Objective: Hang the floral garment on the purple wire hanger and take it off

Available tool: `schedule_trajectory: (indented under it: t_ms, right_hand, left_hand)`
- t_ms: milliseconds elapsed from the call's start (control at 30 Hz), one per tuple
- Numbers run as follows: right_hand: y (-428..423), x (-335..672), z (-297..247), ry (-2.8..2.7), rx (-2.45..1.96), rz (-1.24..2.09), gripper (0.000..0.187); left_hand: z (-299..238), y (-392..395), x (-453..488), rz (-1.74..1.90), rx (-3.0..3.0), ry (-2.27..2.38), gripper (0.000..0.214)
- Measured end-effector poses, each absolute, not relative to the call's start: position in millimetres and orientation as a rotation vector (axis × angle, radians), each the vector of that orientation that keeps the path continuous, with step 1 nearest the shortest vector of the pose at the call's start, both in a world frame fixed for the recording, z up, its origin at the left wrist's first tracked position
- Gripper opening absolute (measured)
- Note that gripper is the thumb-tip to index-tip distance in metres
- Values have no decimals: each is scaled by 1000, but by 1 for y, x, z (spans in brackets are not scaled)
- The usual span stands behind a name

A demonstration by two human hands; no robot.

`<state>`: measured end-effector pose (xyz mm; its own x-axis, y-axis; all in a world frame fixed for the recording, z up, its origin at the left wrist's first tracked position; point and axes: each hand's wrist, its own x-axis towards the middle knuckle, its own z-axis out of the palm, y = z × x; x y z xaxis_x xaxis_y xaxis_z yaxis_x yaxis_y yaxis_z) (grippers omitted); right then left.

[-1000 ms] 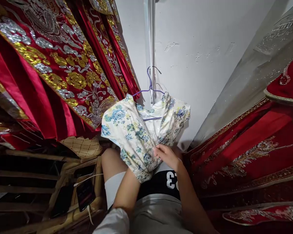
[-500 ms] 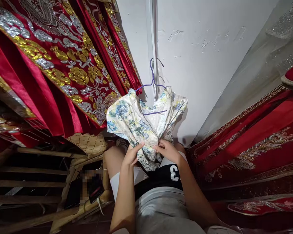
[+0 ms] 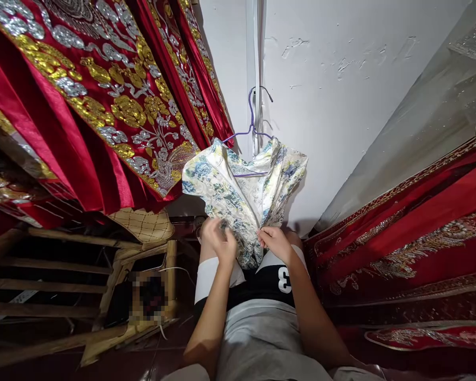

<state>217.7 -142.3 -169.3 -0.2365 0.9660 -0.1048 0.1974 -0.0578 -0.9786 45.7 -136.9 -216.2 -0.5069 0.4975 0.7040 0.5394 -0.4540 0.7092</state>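
A short-sleeved floral blouse (image 3: 226, 196), white with blue and yellow flowers, hangs on a purple wire hanger (image 3: 251, 119) in front of me. Its neckline gapes in a deep V, and its lower end rests at my thighs. My right hand (image 3: 275, 243) pinches the fabric at the bottom of the V, thumb and fingers pressed together. Beside the left part of the garment, my left hand (image 3: 222, 241) has its fingers apart and slightly blurred, with nothing visibly held.
Red garments with gold and silver embroidery (image 3: 135, 106) hang at the left. More red beaded fabric (image 3: 400, 248) hangs at the right, below a translucent cover (image 3: 412, 116). A white wall (image 3: 321, 121) stands behind the hanger. At lower left is a wooden chair (image 3: 63, 288).
My left hand has let go of the blouse and lifted off, its fingers spreading. My right hand keeps its pinch at the V. The blouse hangs straighter and less bunched.
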Motion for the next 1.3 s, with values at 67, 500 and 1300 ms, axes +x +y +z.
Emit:
schedule_trajectory:
  t_ms: [67,500,1300]
  right_hand:
    - [-143,215,-170,-1489,-1281,1382,32]
    - [-97,216,-82,-1291,-1053,1295,27]
    - [-51,206,-68,-1487,-1149,878,31]
  left_hand:
    - [-226,-145,66,-2095,-1962,-1571,29]
    - [-230,-154,87,-1922,-2439,-1672,17]
    - [6,-43,31,-1968,-2070,-1089,21]
